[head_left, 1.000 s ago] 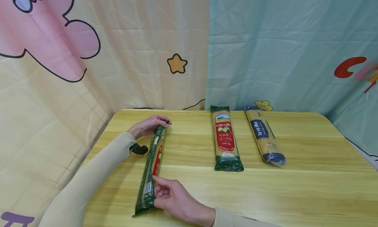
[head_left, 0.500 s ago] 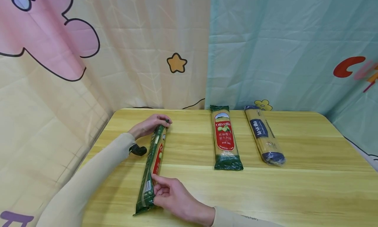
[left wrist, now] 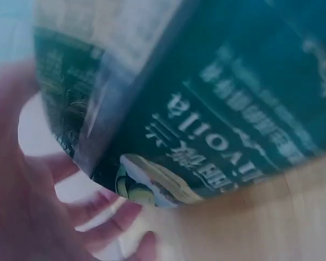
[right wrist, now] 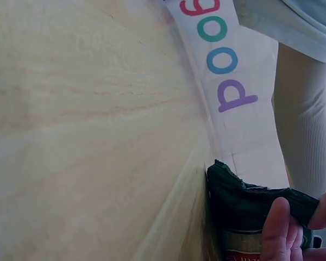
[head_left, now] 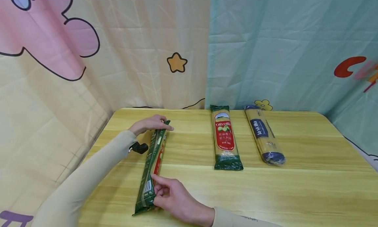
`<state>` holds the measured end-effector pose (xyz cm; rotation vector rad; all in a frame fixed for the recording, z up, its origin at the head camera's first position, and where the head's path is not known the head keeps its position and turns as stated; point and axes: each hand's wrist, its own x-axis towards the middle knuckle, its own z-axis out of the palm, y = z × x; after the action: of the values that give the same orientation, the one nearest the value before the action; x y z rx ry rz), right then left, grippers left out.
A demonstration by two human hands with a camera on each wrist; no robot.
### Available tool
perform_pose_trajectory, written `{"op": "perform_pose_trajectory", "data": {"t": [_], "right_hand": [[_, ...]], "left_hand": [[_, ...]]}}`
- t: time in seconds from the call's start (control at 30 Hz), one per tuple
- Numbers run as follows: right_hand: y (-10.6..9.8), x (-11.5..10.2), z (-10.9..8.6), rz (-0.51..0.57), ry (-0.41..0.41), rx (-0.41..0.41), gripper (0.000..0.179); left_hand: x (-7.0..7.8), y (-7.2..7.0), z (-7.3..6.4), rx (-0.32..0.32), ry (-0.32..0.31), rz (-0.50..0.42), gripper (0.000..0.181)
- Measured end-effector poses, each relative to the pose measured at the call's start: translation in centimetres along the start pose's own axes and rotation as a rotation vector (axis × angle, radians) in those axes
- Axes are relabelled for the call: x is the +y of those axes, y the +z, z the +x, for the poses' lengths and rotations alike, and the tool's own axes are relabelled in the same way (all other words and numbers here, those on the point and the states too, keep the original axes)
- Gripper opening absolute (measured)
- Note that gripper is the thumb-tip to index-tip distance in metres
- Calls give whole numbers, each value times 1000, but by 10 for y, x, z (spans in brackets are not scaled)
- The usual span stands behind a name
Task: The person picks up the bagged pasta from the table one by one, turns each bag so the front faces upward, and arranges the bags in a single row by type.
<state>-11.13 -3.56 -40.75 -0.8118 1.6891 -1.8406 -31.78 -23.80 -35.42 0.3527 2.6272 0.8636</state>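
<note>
A green plastic packet of spaghetti point(head_left: 150, 168) with a red label lies lengthwise at the left of the table, tilted so its green, barcoded side shows. At its far end is my left hand point(head_left: 150, 123), thumb stretched across the packet. The left wrist view, blurred, has the fingers point(left wrist: 106, 223) loosely spread beside the printed wrapper point(left wrist: 217, 119), with gaps between. My right hand point(head_left: 181, 200) pinches the near part of the packet between thumb and forefinger. In the right wrist view, fingers point(right wrist: 277, 228) hold its dark green end point(right wrist: 233, 198).
A second Olivoilà spaghetti packet point(head_left: 225, 138) lies face up right of centre. Beside it is a spaghetti packet with blue ends point(head_left: 263, 135). Curtains point(head_left: 141, 56) hang along the table's back and left side. The wooden table point(head_left: 295, 194) extends to the right.
My left hand has loosened at the packet's far end, its thumb now straighter and the fingers lifted a little. The packet has turned slightly, showing more green. The right hand stays nearly still.
</note>
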Motion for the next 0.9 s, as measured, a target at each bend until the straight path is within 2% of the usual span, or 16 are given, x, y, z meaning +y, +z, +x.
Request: {"op": "perform_pose_trajectory", "data": {"t": [0.1, 0.17, 0.27, 0.37, 0.5, 0.73, 0.9], "right_hand": [[0, 0, 0, -12, 4, 1, 69], [-1, 0, 1, -13, 7, 1, 69], [0, 0, 1, -7, 11, -2, 69], [0, 0, 0, 2, 10, -6, 69], [0, -1, 1, 21, 5, -17, 69], [0, 0, 2, 87, 11, -38, 63], [1, 2, 1, 95, 19, -18, 58]], "left_hand": [[6, 1, -6, -14, -72, -16, 46], [8, 2, -9, -8, -98, -34, 37], [9, 3, -10, 7, -100, -57, 19], [8, 3, -10, 24, -87, -60, 27], [7, 1, -11, 43, -82, -69, 27], [1, 0, -15, 70, -71, -158, 37], [-2, -1, -17, 73, -75, -220, 25]]}}
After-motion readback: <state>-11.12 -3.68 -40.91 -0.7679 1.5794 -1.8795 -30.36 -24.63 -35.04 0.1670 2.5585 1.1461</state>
